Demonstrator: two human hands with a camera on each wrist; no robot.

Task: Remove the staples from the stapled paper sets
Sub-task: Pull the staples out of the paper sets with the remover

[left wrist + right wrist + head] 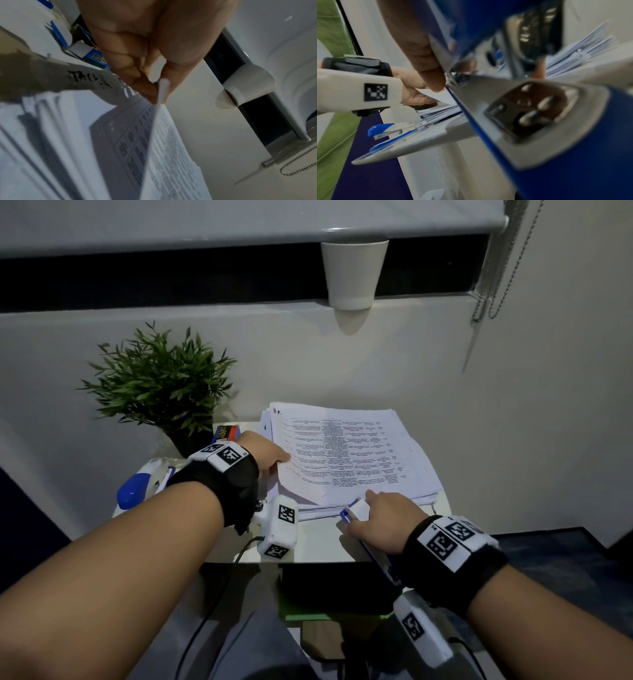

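A thick stack of printed paper sets (346, 453) lies on the small white table (318, 546). My left hand (272, 457) pinches the left edge of the top set (171, 148) between thumb and fingers (147, 88) and lifts it a little off the sheets below. My right hand (373, 518) grips a blue and white stapler (354, 508) at the stack's front edge. In the right wrist view the stapler (539, 121) fills the frame, my thumb (428, 70) on its side, its metal plate showing. No staple is visible.
A second blue and white stapler (137, 491) lies at the table's left, next to a box of staples (227, 433) and a potted plant (161, 385). A white cup (352, 272) stands on the window ledge, a blind chain (507, 268) hangs at right.
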